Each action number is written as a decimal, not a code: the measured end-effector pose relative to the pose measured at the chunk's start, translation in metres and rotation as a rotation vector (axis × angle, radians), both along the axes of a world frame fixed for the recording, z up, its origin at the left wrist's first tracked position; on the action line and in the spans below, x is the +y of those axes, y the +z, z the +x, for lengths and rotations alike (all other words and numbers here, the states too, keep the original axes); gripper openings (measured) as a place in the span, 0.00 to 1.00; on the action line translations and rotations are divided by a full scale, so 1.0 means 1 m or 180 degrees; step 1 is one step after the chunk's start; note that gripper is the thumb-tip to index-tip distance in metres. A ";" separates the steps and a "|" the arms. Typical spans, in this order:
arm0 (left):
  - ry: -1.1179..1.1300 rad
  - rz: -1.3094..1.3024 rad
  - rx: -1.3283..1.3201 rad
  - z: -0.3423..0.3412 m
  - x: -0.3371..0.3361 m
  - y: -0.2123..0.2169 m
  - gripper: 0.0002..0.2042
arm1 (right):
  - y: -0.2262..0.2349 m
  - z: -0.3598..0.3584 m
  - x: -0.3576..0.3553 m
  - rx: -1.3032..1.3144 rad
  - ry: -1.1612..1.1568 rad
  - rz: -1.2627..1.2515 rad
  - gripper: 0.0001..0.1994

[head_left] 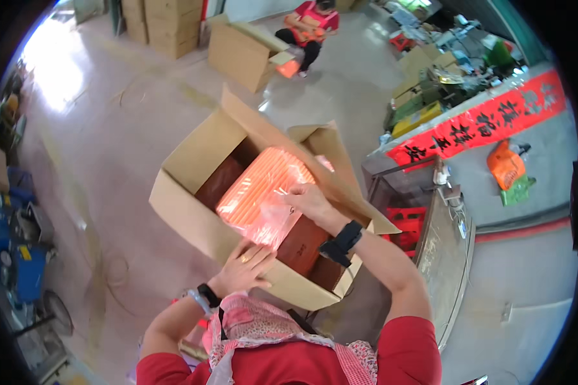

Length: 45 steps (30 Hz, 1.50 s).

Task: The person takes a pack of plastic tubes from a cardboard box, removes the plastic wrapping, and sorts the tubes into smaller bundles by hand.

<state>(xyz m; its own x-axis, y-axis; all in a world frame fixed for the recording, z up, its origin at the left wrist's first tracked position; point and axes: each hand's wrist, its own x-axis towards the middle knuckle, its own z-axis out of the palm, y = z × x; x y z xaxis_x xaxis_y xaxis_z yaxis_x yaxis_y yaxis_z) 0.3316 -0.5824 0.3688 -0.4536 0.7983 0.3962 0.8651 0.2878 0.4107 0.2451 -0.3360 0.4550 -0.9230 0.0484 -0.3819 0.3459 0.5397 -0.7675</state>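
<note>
An open cardboard box [192,215] stands in front of me with its flaps folded out. In it lies a clear plastic bag [263,192] packed with rows of long orange pieces; their exact kind I cannot make out. The fingers of my right hand [309,202] pinch the loose plastic at the bag's right side. My left hand [244,268] rests on the box's near edge with fingers stretched out, next to the bag's near corner. Nearer me, beside the bag, a reddish-brown carton surface [300,242] shows inside the box.
Another open cardboard box [241,56] stands farther off, beside a seated person [308,29] holding something orange. Stacked cartons [167,25] rise at the far left. A worktable [443,256] and red crate [404,224] stand to the right; blue machinery [29,269] is at the left.
</note>
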 end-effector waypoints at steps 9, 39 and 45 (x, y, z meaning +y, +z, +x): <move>0.0042 0.0423 0.0071 0.020 -0.029 -0.008 0.28 | 0.090 0.036 0.001 0.0621 -0.0349 -0.0759 0.12; -0.2251 -0.0085 -0.0291 0.394 0.229 0.153 0.16 | 0.142 0.880 0.195 0.1195 -0.2650 0.1903 0.12; -0.3517 -0.0241 -0.0485 0.487 0.348 0.124 0.17 | 0.052 0.963 0.197 0.0268 -0.3722 0.1592 0.11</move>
